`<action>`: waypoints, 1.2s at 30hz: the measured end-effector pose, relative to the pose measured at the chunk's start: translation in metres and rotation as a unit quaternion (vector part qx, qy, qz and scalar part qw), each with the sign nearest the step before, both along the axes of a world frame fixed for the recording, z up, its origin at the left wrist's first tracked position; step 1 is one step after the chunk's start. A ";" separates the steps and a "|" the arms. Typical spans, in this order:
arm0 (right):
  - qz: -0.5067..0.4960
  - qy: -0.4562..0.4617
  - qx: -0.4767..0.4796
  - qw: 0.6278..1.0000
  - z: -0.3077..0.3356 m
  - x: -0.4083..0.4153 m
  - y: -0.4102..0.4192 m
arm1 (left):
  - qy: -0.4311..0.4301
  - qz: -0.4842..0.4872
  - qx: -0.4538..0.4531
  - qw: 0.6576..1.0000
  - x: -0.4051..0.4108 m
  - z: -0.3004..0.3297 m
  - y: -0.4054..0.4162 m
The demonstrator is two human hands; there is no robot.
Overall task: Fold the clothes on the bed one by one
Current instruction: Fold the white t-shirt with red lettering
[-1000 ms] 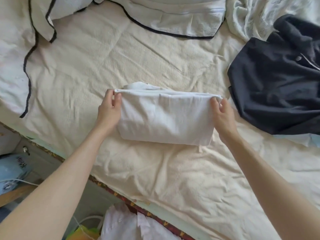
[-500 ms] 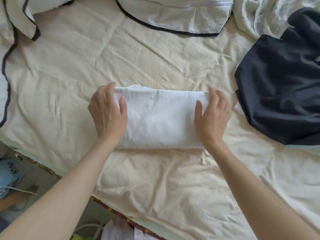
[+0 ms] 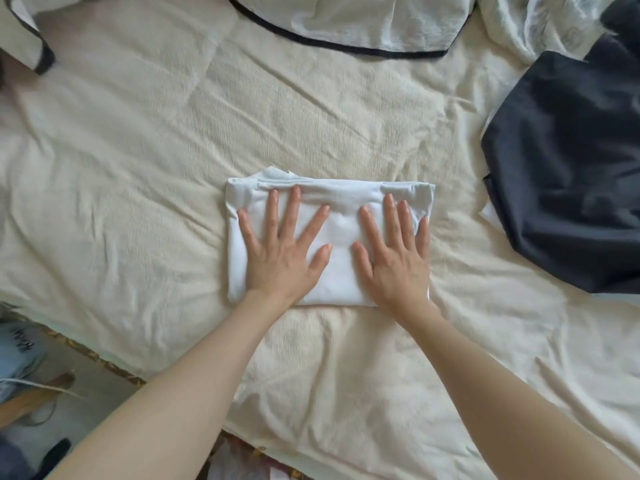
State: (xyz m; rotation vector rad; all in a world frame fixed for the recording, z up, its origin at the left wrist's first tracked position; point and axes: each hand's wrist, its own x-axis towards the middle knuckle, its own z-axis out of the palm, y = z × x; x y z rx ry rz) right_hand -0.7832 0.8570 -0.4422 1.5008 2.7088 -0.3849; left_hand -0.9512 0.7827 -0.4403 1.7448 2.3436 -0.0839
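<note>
White shirt (image 3: 329, 237), centre frame, now folded shut — left hand (image 3: 282, 251) and right hand (image 3: 393, 258) released its edge, pressing flat, fingers spread; dark garment (image 3: 568, 168) next.

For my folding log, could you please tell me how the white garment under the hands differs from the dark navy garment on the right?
The white garment is folded into a compact rectangle; the navy garment lies loose and unfolded. The left hand and right hand press flat on the white one; nothing touches the navy one. The white one shows whole mid-bed; the navy one runs off the frame's right edge. Both lie on the cream bedspread.
</note>
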 end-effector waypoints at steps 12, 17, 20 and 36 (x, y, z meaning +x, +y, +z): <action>-0.084 0.127 -0.078 0.985 0.040 0.028 -0.022 | -0.162 0.141 0.049 0.975 -0.023 0.049 -0.046; -0.376 0.248 -0.247 0.858 0.059 0.024 0.011 | -0.372 0.395 0.148 0.827 -0.050 0.057 -0.039; -0.342 0.176 -0.309 0.870 0.058 0.026 0.028 | -0.375 0.369 0.095 0.845 -0.054 0.055 -0.026; -0.367 0.270 -0.306 0.836 0.098 0.045 -0.067 | -0.416 0.318 -0.004 0.852 -0.035 0.128 -0.086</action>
